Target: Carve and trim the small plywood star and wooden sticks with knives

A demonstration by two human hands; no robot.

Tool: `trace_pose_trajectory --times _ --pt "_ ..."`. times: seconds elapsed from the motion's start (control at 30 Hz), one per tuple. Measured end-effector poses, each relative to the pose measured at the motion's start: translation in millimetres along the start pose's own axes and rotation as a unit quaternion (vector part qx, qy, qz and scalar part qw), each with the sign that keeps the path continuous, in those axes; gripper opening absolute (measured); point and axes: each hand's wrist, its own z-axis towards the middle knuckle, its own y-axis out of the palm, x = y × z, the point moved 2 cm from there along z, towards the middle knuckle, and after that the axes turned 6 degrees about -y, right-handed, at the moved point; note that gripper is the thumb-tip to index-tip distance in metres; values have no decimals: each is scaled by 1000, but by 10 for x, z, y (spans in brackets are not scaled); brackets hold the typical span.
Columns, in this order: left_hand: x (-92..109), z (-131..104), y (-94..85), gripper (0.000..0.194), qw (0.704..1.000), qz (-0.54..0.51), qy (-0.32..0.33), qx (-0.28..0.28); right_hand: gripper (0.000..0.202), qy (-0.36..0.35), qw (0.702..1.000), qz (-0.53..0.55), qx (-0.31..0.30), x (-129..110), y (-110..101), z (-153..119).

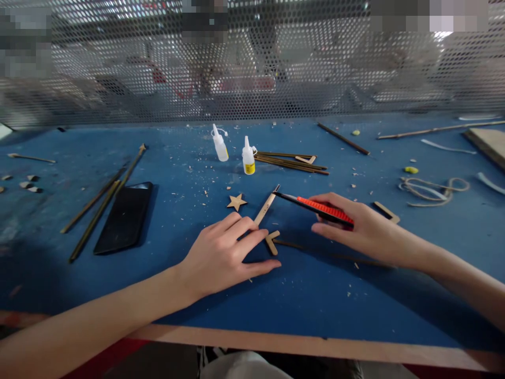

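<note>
My left hand (229, 252) lies on the blue table with its fingers spread, the fingertips resting on the lower end of a flat wooden stick (265, 208). My right hand (351, 226) is closed around a red and black cutting tool (325, 210), whose dark tip is at the stick's upper end. A small wooden star (236, 202) lies just above my left hand. Next to the left fingertips is an L-shaped wooden piece (272, 243), with a thin brown stick (290, 244) running right from it beneath my right hand.
Two white glue bottles (249, 158) (220, 145) stand behind the star, beside a bundle of brown sticks (292, 162). A black phone (124, 218) and sticks lie left. String (430, 192) and a wooden board (489, 145) are right. Perforated metal mesh (252, 68) rises behind.
</note>
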Motion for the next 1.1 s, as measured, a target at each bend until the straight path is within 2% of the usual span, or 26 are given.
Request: trace_pose_trajectory --times 0.1,0.23,0.37,0.47,0.6,0.8,1.03,1.1 --pt "37 -1 28 40 1000 -2 -4 -9 52 11 1000 2 13 -110 79 -48" --pt "29 28 79 40 998 -31 -49 -21 28 16 999 -35 10 -211 187 -85" --pt "1 55 103 37 993 -76 -81 -36 17 -18 999 -41 2 -240 237 -92" --pt "-12 62 105 36 991 -93 -92 -37 12 -15 999 -39 0 -241 243 -99" --pt "-24 66 97 34 989 -109 -95 -16 14 11 998 -56 14 -235 241 -113" --pt "-68 85 55 32 986 -128 -105 18 16 13 997 -45 55 -250 172 -120" --pt "-115 104 3 31 977 -162 -137 19 26 46 992 -29 110 -251 23 -88" --pt "-116 103 5 32 975 -174 -137 15 27 43 989 -20 142 -234 -32 -59"
